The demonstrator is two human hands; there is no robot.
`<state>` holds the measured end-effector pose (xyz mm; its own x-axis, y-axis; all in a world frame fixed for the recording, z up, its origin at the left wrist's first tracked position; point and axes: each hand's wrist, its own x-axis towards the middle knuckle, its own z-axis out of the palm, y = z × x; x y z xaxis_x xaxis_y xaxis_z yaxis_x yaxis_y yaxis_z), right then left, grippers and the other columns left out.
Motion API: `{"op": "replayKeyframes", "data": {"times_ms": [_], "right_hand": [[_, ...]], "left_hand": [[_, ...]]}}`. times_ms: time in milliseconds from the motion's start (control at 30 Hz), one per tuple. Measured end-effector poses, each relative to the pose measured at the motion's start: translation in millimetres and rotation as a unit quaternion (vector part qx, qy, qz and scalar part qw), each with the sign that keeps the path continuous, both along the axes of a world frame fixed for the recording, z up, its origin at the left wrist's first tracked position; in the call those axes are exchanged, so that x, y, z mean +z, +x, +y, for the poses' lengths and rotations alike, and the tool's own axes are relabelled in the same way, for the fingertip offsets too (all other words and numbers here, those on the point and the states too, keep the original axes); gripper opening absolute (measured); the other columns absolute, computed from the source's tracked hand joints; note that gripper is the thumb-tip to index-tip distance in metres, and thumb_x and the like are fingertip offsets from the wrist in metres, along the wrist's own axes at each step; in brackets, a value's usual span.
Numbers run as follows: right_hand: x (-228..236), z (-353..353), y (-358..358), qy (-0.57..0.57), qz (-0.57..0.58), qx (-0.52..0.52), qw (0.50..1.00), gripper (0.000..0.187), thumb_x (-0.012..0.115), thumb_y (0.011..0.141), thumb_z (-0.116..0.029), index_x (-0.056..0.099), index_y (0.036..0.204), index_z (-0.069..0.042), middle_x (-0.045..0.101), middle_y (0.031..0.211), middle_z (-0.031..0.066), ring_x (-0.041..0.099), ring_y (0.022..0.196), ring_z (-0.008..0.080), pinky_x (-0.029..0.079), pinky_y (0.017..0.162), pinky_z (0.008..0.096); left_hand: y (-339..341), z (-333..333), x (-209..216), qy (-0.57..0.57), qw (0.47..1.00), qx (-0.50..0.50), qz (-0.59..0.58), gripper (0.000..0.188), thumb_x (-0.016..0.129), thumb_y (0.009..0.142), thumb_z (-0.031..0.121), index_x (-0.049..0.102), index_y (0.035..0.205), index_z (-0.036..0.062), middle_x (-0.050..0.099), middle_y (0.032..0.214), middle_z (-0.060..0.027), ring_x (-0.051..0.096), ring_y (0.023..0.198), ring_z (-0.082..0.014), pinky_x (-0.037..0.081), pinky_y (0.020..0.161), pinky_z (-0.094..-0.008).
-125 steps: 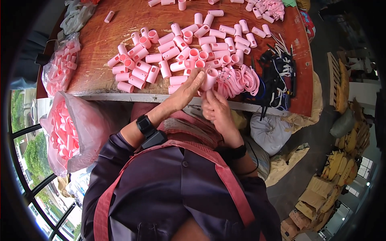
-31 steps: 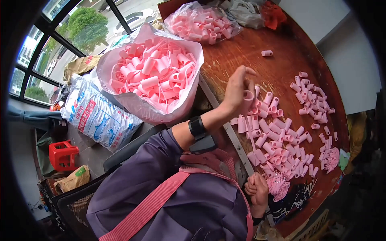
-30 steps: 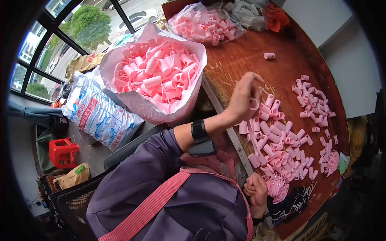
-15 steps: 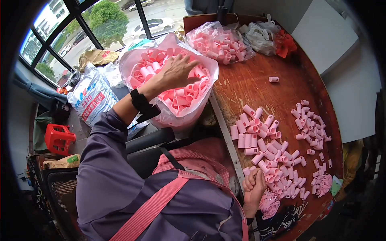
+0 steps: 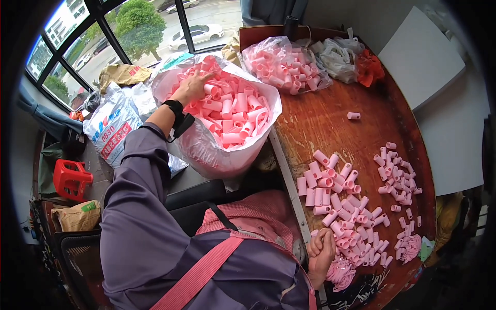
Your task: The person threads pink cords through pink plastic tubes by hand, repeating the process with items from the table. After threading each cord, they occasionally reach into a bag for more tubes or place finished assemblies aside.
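Observation:
At the far left, my left hand (image 5: pixel 192 87) reaches over the rim of a large white plastic bag (image 5: pixel 209 157). Short pink plastic tubes (image 5: pixel 240 103) fill that bag. My fingers stretch out onto the tubes at its far side, and no tube is plainly gripped. Down by the table's near edge, my right hand (image 5: pixel 321 254) is curled closed; its inside is hidden. Right beside it lies a loose heap of pink tubes (image 5: pixel 351 204) on the wooden table (image 5: pixel 305 124). A bundle of pink strands (image 5: pixel 341 273) touches the area next to that hand.
A smaller pile of pink tubes (image 5: pixel 397 173) lies along the table's right edge, and one single tube (image 5: pixel 353 115) sits apart. Clear bagged tubes (image 5: pixel 284 62) stand at the back. A red stool (image 5: pixel 72 178) and a printed white sack (image 5: pixel 113 132) are on the left.
My left hand has come down from above the bag's middle and moved left onto the tubes near its far side. My right hand stays closed, shifted slightly.

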<state>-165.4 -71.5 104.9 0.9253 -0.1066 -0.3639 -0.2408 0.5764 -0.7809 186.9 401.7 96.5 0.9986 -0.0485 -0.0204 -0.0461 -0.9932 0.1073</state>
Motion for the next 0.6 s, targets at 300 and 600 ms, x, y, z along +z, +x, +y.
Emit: {"op": "replayKeyframes", "data": {"times_ms": [300,600], "right_hand": [[1.7,11.9,12.7,0.004,0.019,0.021,1.0,0.028,0.042,0.102,-0.03,0.047,0.086,-0.007,0.029,0.061,-0.0039,0.025,0.047,0.0044,0.02,0.041,0.0198],[0.6,-9.7,-27.3,-0.036,0.056,0.015,0.998,0.027,0.041,0.102,-0.03,0.048,0.089,-0.007,0.031,0.061,-0.0036,0.025,0.047,0.0042,0.021,0.042,0.02]], "left_hand": [[-53.4,-25.6,-19.6,-0.058,0.993,-0.028,0.1,0.094,0.067,0.071,0.021,0.017,0.147,0.0436,0.017,0.145,-0.0385,0.055,0.11,-0.0503,0.054,0.082,-0.0483],[-89.4,-50.0,-6.5,0.026,0.997,0.025,0.064,0.085,0.06,0.075,0.011,0.025,0.146,0.0424,0.026,0.142,-0.0359,0.061,0.099,-0.0462,0.055,0.076,-0.0491]]}}
